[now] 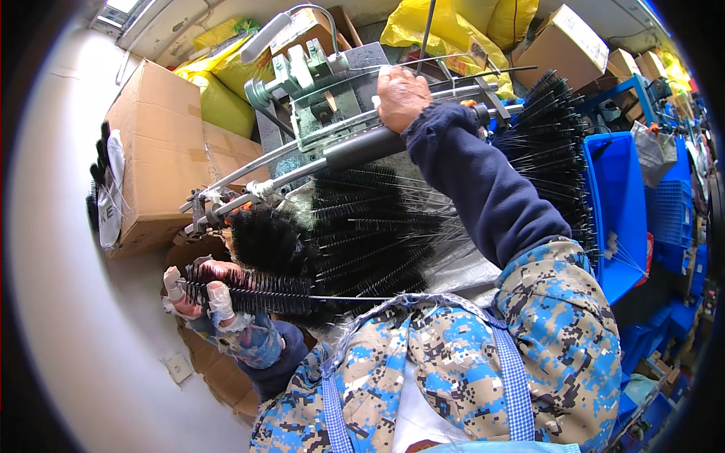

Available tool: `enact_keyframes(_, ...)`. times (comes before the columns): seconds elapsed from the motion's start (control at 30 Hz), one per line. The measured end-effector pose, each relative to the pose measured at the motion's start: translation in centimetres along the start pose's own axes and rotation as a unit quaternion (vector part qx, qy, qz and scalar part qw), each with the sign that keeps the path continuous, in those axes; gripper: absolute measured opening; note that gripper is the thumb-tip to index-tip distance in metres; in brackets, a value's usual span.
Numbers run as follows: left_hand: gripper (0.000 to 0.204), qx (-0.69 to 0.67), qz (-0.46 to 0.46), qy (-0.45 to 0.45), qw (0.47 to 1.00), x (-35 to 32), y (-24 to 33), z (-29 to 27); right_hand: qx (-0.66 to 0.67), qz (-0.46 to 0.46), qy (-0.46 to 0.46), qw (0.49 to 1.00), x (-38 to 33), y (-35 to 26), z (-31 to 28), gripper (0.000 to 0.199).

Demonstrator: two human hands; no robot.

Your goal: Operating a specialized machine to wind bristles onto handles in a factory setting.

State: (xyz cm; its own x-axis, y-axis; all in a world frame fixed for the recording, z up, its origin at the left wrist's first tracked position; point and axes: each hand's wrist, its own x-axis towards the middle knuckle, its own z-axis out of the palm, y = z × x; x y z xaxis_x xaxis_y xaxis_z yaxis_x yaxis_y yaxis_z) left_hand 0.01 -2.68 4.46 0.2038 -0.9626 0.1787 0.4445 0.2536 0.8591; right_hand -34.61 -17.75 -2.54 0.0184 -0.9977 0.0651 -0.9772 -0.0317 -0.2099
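My left hand [211, 291], white tape around its fingertips, grips a black bristle brush [276, 293] with a thin wire stem that runs to the right across my front. Ahead, my right hand [402, 98] is closed at the metal rails [279, 162] of a bench machine [317, 98]. What lies inside its fingers is hidden. Just below that hand sits a dark padded sleeve [366, 149] on the lower rail. Many black wire brushes [355, 226] lie bunched beneath the rails, their stems pointing right. Another bunch of brushes [547, 151] stands right of my right forearm.
Cardboard boxes [162, 143] stand at the left beside a white wall [60, 249]. Yellow sacks [453, 30] and another carton [563, 49] are behind the machine. A blue bin [615, 219] stands to the right, with blue crates [668, 204] past it.
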Motion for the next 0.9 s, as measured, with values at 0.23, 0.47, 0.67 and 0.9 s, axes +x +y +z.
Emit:
enact_keyframes(0.23,0.067,-0.231,-0.222,-0.045,0.946,-0.2,1.6,0.0,0.043,-0.005,0.022,0.999,0.5,-5.2,1.0,0.033)
enact_keyframes(0.47,0.067,-0.208,-0.266,-0.024,0.941,0.1,2.7,0.4,0.062,-0.077,-0.001,0.995,0.7,-8.8,1.2,0.032)
enact_keyframes(0.67,0.047,0.034,0.01,0.273,0.961,-2.7,1.1,0.0,0.059,-0.05,-0.133,0.988,1.3,-2.4,-1.5,0.027)
enact_keyframes(0.9,0.05,0.051,0.066,0.129,0.988,-2.2,-0.1,3.4,-0.087,-0.075,-0.019,0.993,0.3,7.3,-3.0,0.03)
